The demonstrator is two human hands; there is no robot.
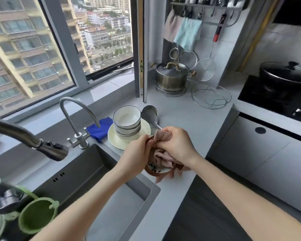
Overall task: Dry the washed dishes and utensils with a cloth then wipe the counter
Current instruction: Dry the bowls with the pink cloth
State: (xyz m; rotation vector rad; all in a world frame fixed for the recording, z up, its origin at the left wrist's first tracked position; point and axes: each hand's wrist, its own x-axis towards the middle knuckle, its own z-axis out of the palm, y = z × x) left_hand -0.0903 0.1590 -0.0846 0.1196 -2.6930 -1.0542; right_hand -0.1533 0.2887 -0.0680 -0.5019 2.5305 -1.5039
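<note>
My left hand (135, 152) grips the rim of a brown-rimmed flowered bowl (154, 170), held tilted just above the counter's front edge. My right hand (176, 145) presses a pink cloth (163, 158) into and over that bowl; cloth corners hang below it. Just behind my hands, stacked white bowls with dark rims (127, 119) sit on cream plates (116, 138). Metal ladles (149, 115) lie against the stack on its right. A blue cloth (101, 128) lies by the tap.
A dark sink (94, 171) with two taps (76, 119) lies to the left, green scrubbers (36, 216) at its near corner. A lidded steel pot (171, 76), wire racks (211, 96) and hanging strainers stand at the back. A stove with a black pot (283, 79) is at right.
</note>
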